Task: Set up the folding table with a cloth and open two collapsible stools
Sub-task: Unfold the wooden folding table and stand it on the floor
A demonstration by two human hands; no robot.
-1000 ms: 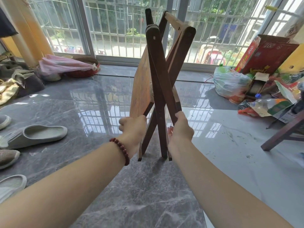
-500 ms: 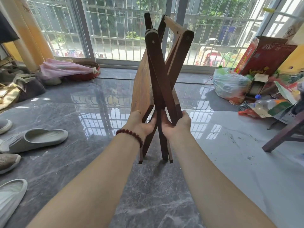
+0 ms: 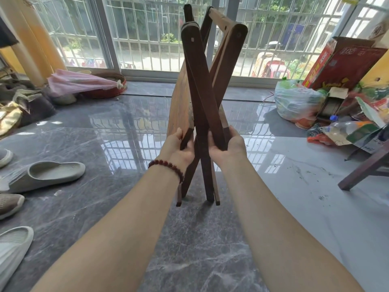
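Both hands have shifted grip: left hand [image 3: 179, 146] clasps the dark folding table's [image 3: 202, 98] panel; right hand [image 3: 228, 144] its crossed legs.

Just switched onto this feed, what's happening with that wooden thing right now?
A person is holding a folded wooden table upright on the grey marble floor. The left hand grips the lower edge of the tabletop panel, the right hand holds a crossed leg. The legs form a narrow X, feet on the floor, so the table is not opened yet. No cloth is on it and no stools are clearly in view.
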